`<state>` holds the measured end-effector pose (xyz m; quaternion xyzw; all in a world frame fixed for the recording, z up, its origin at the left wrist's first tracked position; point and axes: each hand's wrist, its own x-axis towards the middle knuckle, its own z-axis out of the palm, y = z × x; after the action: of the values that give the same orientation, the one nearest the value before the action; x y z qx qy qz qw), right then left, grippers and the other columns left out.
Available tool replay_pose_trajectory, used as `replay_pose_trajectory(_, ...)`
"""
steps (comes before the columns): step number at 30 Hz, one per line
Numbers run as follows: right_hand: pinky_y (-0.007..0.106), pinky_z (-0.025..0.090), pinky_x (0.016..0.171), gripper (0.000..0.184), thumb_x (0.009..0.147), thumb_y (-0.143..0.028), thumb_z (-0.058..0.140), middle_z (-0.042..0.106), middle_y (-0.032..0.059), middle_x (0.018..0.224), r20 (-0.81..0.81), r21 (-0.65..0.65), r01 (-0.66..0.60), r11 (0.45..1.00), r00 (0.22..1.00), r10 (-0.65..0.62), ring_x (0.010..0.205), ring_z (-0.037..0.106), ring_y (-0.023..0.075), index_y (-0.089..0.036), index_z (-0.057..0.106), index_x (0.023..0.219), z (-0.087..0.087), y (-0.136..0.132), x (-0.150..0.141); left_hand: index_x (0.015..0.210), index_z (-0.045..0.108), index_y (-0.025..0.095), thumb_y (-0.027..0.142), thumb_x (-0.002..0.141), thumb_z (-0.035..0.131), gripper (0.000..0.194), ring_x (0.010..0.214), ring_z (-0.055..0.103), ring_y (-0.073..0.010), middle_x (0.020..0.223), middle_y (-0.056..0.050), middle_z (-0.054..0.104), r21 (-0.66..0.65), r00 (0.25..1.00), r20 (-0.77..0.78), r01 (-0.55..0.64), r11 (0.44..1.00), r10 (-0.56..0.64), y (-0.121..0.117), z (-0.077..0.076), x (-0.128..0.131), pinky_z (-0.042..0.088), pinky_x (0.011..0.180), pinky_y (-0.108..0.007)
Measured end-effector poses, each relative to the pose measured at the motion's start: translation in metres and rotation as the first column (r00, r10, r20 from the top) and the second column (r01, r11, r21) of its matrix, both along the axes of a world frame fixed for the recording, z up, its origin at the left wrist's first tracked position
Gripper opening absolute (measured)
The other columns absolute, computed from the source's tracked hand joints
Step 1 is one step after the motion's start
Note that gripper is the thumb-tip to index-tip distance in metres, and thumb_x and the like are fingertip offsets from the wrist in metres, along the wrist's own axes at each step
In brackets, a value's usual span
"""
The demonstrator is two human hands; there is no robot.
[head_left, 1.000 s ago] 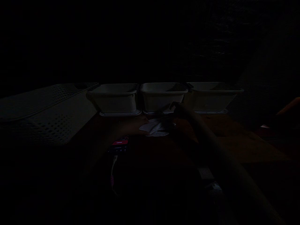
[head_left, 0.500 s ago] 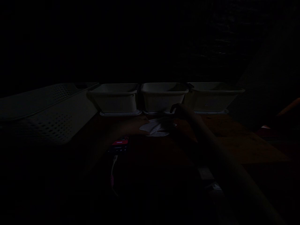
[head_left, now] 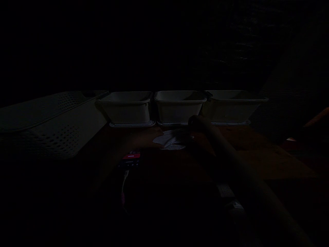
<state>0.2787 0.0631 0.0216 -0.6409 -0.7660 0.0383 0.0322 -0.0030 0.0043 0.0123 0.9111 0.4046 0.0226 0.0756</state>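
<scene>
The picture is very dark. A white, flat piece that looks like folded cloth (head_left: 171, 139) lies on the wooden table in the middle. My left hand (head_left: 151, 136) is at its left edge, thumb and fingers apart, with their tips against the white piece. Just past the piece's far right side is my right hand (head_left: 199, 122), its fingers curled down in front of the middle basin. Whether those fingers pinch anything is lost in shadow. A phone (head_left: 131, 160) with a lit red band on its screen lies below my left hand, with a white cable (head_left: 124, 178) plugged in.
Three pale basins stand in a row at the back: left (head_left: 128, 111), middle (head_left: 177, 111) and right (head_left: 228, 111). A large perforated basket (head_left: 56, 130) is at the left. Small pale items (head_left: 226, 190) lie under my right forearm. Part of another person's arm (head_left: 317, 118) shows at the far right.
My right hand has lowered slightly and its fingers are more curled. The left hand and the white piece stay in place. The view has become a little darker.
</scene>
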Motion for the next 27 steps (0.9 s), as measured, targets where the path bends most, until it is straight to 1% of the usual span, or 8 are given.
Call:
replay_pose_trajectory(5,0.027,0.054,0.086,0.034,0.094,-0.026,0.059,0.072,0.0164,0.128,0.024,-0.04,0.003,0.999,1.0,-0.002,0.111,0.072,0.0247,-0.016,0.072,0.124,-0.002,0.001,0.0014,0.136,0.061,0.019,0.047,0.093,0.067,0.052,0.13,0.056,-0.0257,0.147,-0.012,0.057,0.026,1.0,0.012,0.021,0.999,-0.021,0.001,-0.0019,0.0004,0.044,0.106,-0.033)
replay_pose_trajectory(9,0.03,0.055,0.088,0.035,0.093,-0.026,0.061,0.073,0.0179,0.125,0.051,-0.062,0.016,0.998,0.999,-0.013,0.113,0.072,0.0267,-0.014,0.072,0.124,0.0011,-0.0026,0.0002,0.135,0.062,0.019,0.048,0.093,0.067,0.051,0.131,0.055,-0.0263,0.148,-0.012,0.056,0.015,1.0,-0.006,0.007,1.0,-0.007,0.0002,-0.0006,0.0013,0.042,0.107,-0.033)
replay_pose_trajectory(11,0.03,0.055,0.087,0.034,0.092,-0.027,0.062,0.073,0.0179,0.125,0.045,-0.048,0.017,0.999,0.999,-0.015,0.112,0.072,0.0269,-0.015,0.073,0.122,0.003,-0.0051,-0.0008,0.136,0.061,0.019,0.048,0.094,0.066,0.051,0.132,0.055,-0.0264,0.149,-0.012,0.056,0.008,1.0,-0.008,0.004,1.0,-0.004,-0.0004,0.0002,0.0014,0.042,0.108,-0.034)
replay_pose_trajectory(13,0.028,0.055,0.086,0.032,0.089,-0.026,0.067,0.074,0.0166,0.122,0.032,-0.026,0.017,1.0,0.999,-0.016,0.109,0.073,0.0258,-0.016,0.075,0.118,0.0043,-0.0068,-0.0014,0.137,0.06,0.019,0.048,0.094,0.067,0.052,0.132,0.055,-0.0261,0.15,-0.012,0.055,0.009,1.0,-0.006,0.007,1.0,-0.007,-0.0009,0.0009,0.0017,0.042,0.108,-0.033)
replay_pose_trajectory(16,0.025,0.055,0.081,0.025,0.084,-0.024,0.073,0.078,0.014,0.111,-0.004,-0.005,0.007,1.0,1.0,-0.007,0.1,0.075,0.0233,-0.018,0.079,0.108,0.0047,-0.0064,-0.0015,0.139,0.059,0.018,0.047,0.094,0.068,0.054,0.133,0.055,-0.026,0.15,-0.012,0.055,0.014,1.0,-0.007,0.014,1.0,-0.014,-0.0016,0.0016,0.0023,0.041,0.109,-0.032)
replay_pose_trajectory(20,0.023,0.055,0.077,0.018,0.082,-0.02,0.074,0.079,0.0131,0.098,-0.037,0.018,-0.053,0.998,0.998,0.054,0.092,0.076,0.0229,-0.018,0.081,0.098,0.0037,-0.002,-0.001,0.138,0.059,0.017,0.047,0.095,0.067,0.052,0.135,0.054,-0.0259,0.149,-0.012,0.055,0.022,1.0,-0.005,0.028,0.999,-0.028,-0.0028,0.0022,0.0028,0.04,0.11,-0.031)
replay_pose_trajectory(23,0.022,0.054,0.078,0.015,0.081,-0.02,0.075,0.079,0.013,0.098,-0.032,0.03,-0.085,0.996,0.996,0.086,0.093,0.076,0.0228,-0.018,0.081,0.095,0.0031,0.0005,-0.0007,0.138,0.059,0.02,0.048,0.095,0.066,0.051,0.132,0.056,-0.0242,0.148,-0.009,0.057,0.047,1.0,-0.013,0.022,0.999,-0.021,-0.0035,0.0026,0.0024,0.042,0.106,-0.029)
replay_pose_trajectory(27,0.024,0.055,0.079,0.02,0.079,-0.019,0.077,0.079,0.0119,0.1,-0.032,0.046,-0.14,0.989,0.989,0.142,0.093,0.075,0.0225,-0.018,0.081,0.098,0.0023,0.0014,0.0008,0.14,0.058,0.021,0.049,0.096,0.065,0.053,0.131,0.056,-0.0245,0.148,-0.01,0.057,0.039,1.0,-0.025,0.017,0.999,-0.016,-0.0033,0.0023,0.0023,0.042,0.105,-0.03)
